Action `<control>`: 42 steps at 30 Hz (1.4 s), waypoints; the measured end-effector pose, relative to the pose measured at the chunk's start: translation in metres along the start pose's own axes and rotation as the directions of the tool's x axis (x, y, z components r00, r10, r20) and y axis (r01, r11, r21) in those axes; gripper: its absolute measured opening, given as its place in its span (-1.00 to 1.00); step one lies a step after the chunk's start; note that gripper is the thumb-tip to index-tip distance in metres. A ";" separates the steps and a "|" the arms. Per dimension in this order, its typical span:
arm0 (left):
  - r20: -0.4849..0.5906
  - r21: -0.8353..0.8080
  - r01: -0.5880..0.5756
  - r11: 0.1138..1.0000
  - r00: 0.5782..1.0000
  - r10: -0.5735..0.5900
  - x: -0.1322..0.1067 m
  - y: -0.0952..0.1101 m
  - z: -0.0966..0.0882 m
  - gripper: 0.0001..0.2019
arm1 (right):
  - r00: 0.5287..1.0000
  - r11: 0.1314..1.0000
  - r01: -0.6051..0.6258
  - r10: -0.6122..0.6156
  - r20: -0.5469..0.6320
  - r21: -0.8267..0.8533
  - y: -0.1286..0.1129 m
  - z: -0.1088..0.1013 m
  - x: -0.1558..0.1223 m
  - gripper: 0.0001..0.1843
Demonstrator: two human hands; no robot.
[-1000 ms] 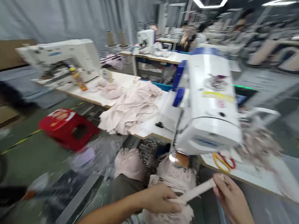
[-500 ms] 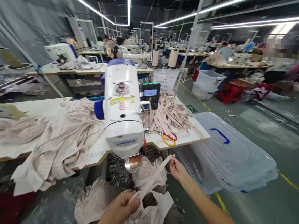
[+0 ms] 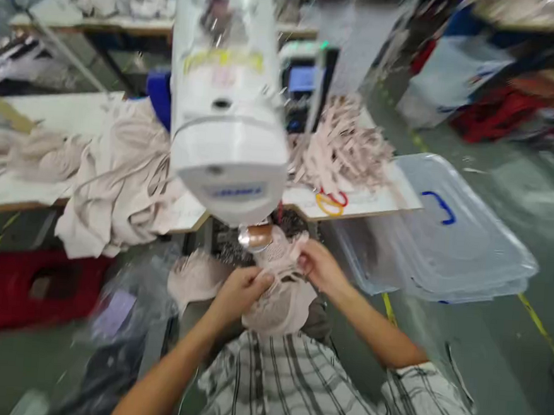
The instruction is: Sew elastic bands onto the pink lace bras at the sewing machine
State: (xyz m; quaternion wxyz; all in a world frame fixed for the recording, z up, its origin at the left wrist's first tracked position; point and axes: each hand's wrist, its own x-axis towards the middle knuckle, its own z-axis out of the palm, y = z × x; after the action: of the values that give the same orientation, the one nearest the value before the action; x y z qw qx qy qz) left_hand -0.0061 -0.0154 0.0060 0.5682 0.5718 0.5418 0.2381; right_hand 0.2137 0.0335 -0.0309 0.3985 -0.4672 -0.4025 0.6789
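A beige bra point(image 3: 279, 306) with lace-like cups lies over my lap, below the head of a white sewing machine point(image 3: 229, 141). My left hand point(image 3: 245, 290) pinches its fabric on the near left side. Close by on the right, my right hand point(image 3: 318, 265) is closed on the bra's upper edge, beside the machine's copper-coloured end piece point(image 3: 258, 236). Another beige cup point(image 3: 198, 278) rests left of my left hand. Motion blur hides exactly which band or strap lies between my fingers.
Beige fabric pieces point(image 3: 122, 178) drape over the left tabletop. Cut strips point(image 3: 348, 143) are heaped on the right one, with yellow-and-red-handled scissors point(image 3: 330, 203) at its edge. Clear plastic lids point(image 3: 474, 240) are stacked at right. A red stool point(image 3: 34, 288) is on the floor at left.
My view has tilted down. The strap stretched between my hands has slackened; my right hand has come in closer to my left, and both are nearer the machine.
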 end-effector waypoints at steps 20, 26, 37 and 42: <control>0.224 -0.094 0.001 0.996 0.974 0.020 0.005 -0.007 -0.023 -0.53 | 0.870 0.956 0.153 -0.009 0.493 -0.251 -0.014 0.032 -0.010 -0.65; 0.210 -0.011 0.019 1.000 0.977 -0.016 0.004 -0.008 -0.018 -0.57 | 0.860 0.836 0.359 -0.124 0.495 -0.414 -0.018 0.034 -0.012 -0.69; -0.023 0.058 -0.207 0.977 0.978 0.208 -0.003 -0.013 -0.005 -0.70 | 0.911 0.785 0.386 -0.240 0.336 -0.484 -0.025 0.046 -0.014 -0.67; -0.382 0.077 -0.252 0.965 0.886 0.262 -0.006 -0.033 0.021 -0.70 | 0.945 0.859 0.302 -0.213 0.249 -0.414 -0.040 0.047 0.002 -0.65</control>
State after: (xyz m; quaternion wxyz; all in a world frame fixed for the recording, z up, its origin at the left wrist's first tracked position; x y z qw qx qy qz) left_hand -0.0007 -0.0363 -0.0267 0.4054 0.5869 0.5663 0.4130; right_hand 0.1750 0.0413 0.0162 0.3269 -0.4191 -0.6434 0.5509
